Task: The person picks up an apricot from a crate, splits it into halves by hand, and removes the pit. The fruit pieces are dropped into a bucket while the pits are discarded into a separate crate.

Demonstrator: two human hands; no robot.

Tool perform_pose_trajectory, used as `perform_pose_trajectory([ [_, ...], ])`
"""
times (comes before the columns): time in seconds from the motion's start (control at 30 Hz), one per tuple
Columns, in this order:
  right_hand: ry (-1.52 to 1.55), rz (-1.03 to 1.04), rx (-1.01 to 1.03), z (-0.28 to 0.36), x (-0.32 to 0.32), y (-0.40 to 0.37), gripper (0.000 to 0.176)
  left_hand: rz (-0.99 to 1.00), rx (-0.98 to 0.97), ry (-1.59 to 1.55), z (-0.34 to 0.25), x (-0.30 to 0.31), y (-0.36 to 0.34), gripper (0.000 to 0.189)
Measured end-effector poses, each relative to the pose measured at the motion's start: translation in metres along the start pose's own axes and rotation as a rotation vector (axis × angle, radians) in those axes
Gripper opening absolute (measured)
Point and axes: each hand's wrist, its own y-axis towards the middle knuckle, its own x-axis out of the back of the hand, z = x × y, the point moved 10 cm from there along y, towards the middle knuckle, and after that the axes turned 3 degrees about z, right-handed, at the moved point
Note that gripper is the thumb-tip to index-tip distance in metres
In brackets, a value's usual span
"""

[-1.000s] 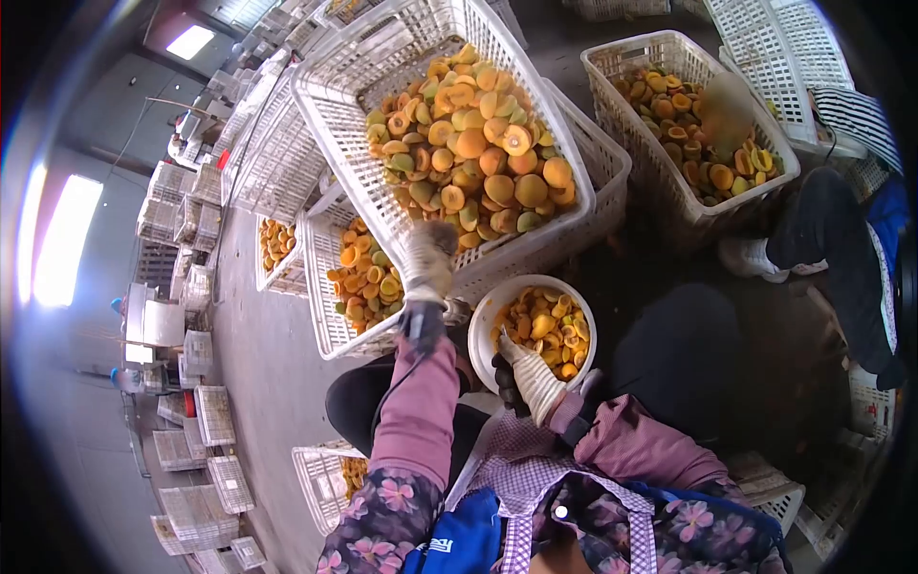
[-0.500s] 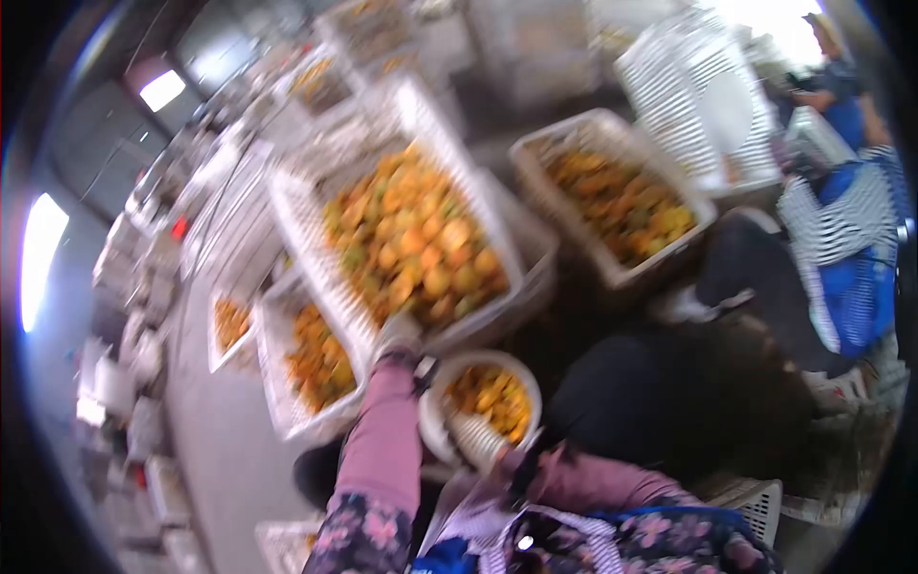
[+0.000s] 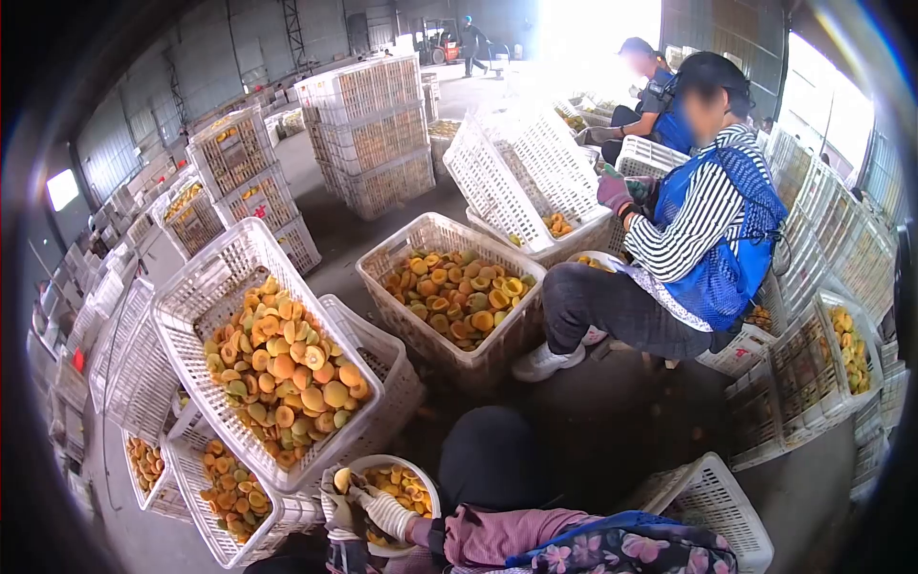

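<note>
Both hands wear pale gloves and meet at the left rim of a white bucket (image 3: 432,478) of orange fruit pieces. My left hand (image 3: 337,505) has its fingers round a pale orange fruit (image 3: 342,480). Right beside it, my right hand (image 3: 384,512) reaches over the bucket with its fingers drawn together near the fruit; whether it holds anything is too small to tell. Above them, a tilted white crate (image 3: 177,311) holds many orange and greenish fruit halves.
A brown-stained crate (image 3: 382,251) of fruit halves stands ahead. A seated co-worker (image 3: 708,220) in a blue vest is at the right, another person (image 3: 650,100) behind. Stacked crates (image 3: 368,134) rise at the back, and a white crate (image 3: 717,507) stands at lower right.
The view has swung up and right. My left hand has come back from the tilted crate's lower edge to the bucket, now with a fruit; my right hand has met it there.
</note>
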Motion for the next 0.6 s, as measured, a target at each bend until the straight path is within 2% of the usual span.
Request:
perform_pose_trajectory([
  [0.07,-0.259,-0.075,0.05,0.023,0.002,-0.009,0.049,-0.01,0.277,-0.54,0.006,-0.022,-0.018,0.028],
  [0.1,-0.388,-0.096,0.043,0.033,0.0,-0.017,0.05,-0.015,0.284,-0.54,0.011,-0.031,-0.021,0.028],
  [0.13,-0.384,-0.096,0.028,0.027,0.009,-0.013,0.05,-0.025,0.011,-0.191,-0.011,-0.03,-0.024,0.032],
  [0.17,-0.602,-0.117,0.151,0.029,0.017,-0.009,0.051,-0.053,-0.255,0.172,-0.034,-0.025,-0.038,0.035],
  [0.2,-0.811,-0.101,0.266,0.022,0.005,-0.013,0.053,0.099,-0.185,0.899,-0.003,0.036,0.008,0.034],
  [0.23,-0.897,0.042,0.172,0.024,-0.009,-0.023,0.058,0.08,-0.134,0.551,0.01,0.046,0.012,0.033],
  [0.27,-0.966,0.209,0.08,0.038,-0.02,-0.032,0.063,0.097,-0.112,0.614,-0.036,-0.022,-0.022,0.044],
  [0.3,-1.255,0.252,0.069,0.018,-0.019,-0.025,0.07,0.222,-0.239,0.694,-0.05,-0.038,-0.03,0.048],
  [0.33,-1.516,0.236,0.361,0.032,-0.032,-0.035,0.071,0.133,-0.207,0.734,-0.038,-0.022,-0.025,0.048],
  [0.4,-1.421,0.201,0.405,0.034,-0.027,-0.035,0.063,0.117,-0.349,0.629,-0.026,-0.001,-0.021,0.051],
  [0.43,-1.1,0.181,0.321,0.01,-0.009,-0.021,0.059,0.236,0.031,0.079,0.009,0.005,-0.01,0.052],
  [0.47,-0.787,0.144,0.225,-0.016,0.007,-0.011,0.054,0.011,-0.031,0.328,-0.007,0.02,-0.013,0.054],
  [0.53,-0.67,-0.01,0.15,0.026,0.001,-0.022,0.047,-0.213,-0.24,0.344,-0.021,0.018,-0.022,0.045],
  [0.57,-0.593,0.008,0.027,0.023,0.001,-0.022,0.049,-0.091,-0.112,0.162,-0.03,-0.008,-0.021,0.041],
  [0.6,-0.583,0.009,0.018,0.02,0.002,-0.019,0.049,-0.13,-0.027,0.034,-0.021,-0.003,-0.019,0.037],
])
